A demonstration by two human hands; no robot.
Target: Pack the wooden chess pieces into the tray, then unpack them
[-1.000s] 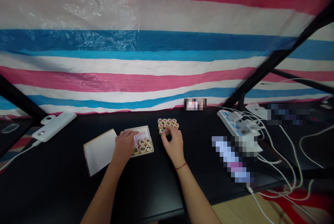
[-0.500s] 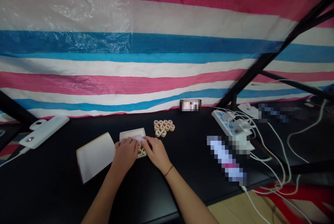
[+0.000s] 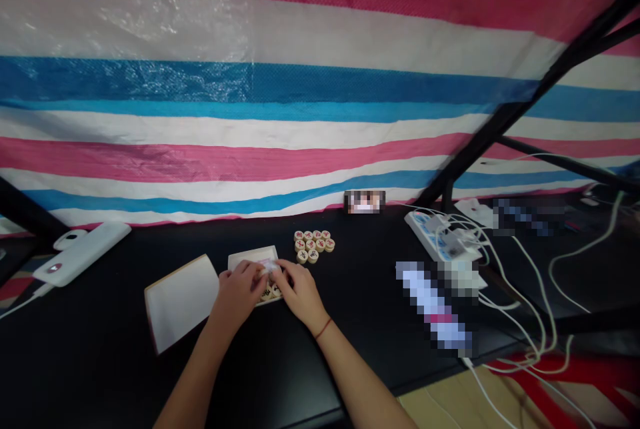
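Note:
A shallow white open box lies on the black table. Round Chinese chess pieces with black characters show inside it, beside a crumpled clear plastic piece. My left hand reaches over the box with bent fingers closed on a small pale chess piece, partly hidden by the fingertips. Over the box's right edge, my right hand has its thumb and fingers curled by the plastic; what they grip is hidden. Behind it, several red-marked and two black-marked chess pieces stand in rows.
A white box lid lies left of the box. Further left is a white power bank with a cable. To the right are a crowded power strip, a blurred-out device and loose cables. A striped tarp hangs behind.
My left hand's fingers have lifted and bent inward, and a pale piece now shows at their tips. My right hand stays nearly in place. The chess pieces in rows are unchanged.

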